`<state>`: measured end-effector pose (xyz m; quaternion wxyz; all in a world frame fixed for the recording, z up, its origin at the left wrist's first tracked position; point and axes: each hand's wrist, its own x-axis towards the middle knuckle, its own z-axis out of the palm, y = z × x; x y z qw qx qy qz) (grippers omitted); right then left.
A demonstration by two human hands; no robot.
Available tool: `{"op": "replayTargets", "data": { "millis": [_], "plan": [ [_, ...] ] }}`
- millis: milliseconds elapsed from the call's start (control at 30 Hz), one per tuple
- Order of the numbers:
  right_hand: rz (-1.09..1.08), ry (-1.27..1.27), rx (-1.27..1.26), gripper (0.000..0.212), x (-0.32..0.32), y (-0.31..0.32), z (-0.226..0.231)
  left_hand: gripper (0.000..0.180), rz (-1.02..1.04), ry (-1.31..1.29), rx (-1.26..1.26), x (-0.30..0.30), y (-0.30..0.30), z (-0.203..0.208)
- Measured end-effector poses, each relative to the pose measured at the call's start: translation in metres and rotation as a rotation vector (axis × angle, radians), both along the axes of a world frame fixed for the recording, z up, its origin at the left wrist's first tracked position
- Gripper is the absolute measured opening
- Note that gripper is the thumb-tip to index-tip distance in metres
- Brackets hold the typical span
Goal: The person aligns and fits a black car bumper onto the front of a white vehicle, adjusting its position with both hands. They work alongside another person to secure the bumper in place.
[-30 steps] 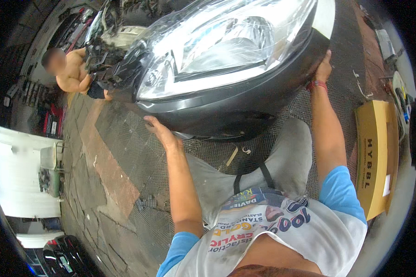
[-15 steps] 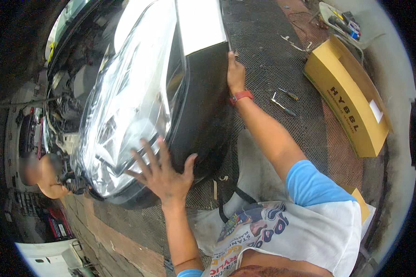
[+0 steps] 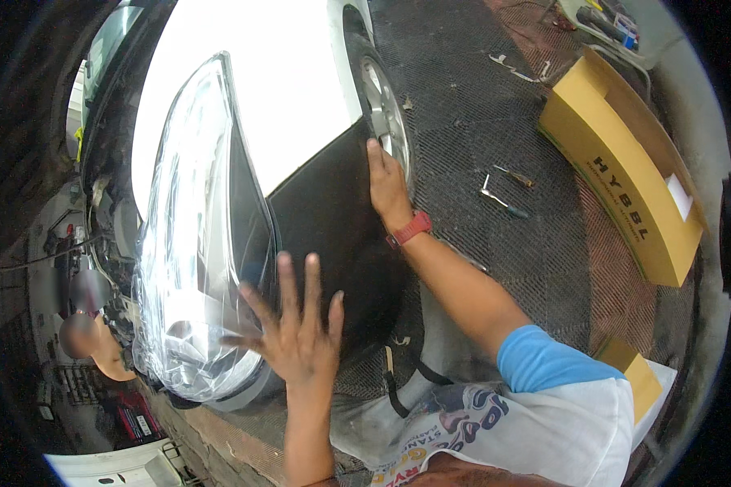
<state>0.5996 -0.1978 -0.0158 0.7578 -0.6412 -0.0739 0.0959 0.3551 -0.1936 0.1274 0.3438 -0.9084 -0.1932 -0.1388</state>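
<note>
A headlight (image 3: pixel 191 227) wrapped in shiny clear film sits at the front corner of a car. Beside it, a dark bumper corner (image 3: pixel 325 219) meets the white fender (image 3: pixel 292 89) along a slanted seam. My left hand (image 3: pixel 300 337) is spread wide over the lower headlight and bumper; whether it touches them I cannot tell. By the wheel arch, my right hand (image 3: pixel 391 191) grips the bumper's outer edge, some of its fingers hidden behind it. A red band circles my right wrist. Just past that hand shows a silver wheel (image 3: pixel 382 101).
A screwdriver (image 3: pixel 518 178) and an angled tool with a dark handle (image 3: pixel 505 203) lie on the ribbed mat. To the right stands a long open cardboard box (image 3: pixel 597 174), with a chair (image 3: pixel 617 45) holding tools beyond it. Another person's arm (image 3: pixel 112 353) shows at far left.
The view has shifted, so more of the white fender and the wheel now show. My left hand remains spread but its fingers point more upward. My right hand stays at the bumper edge.
</note>
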Motion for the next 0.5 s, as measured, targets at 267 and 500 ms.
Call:
{"op": "replayTargets", "data": {
  "millis": [267, 500],
  "plan": [
    [-0.175, -0.209, 0.08, 0.049, 0.018, -0.026, 0.012, 0.057, 0.055, 0.06, -0.114, 0.033, -0.006, 0.01],
    [-0.655, -0.604, 0.262, 0.059, 0.043, -0.038, 0.107, 0.059, 0.073, 0.048, -0.14, 0.028, -0.004, 0.01]
  ]
}}
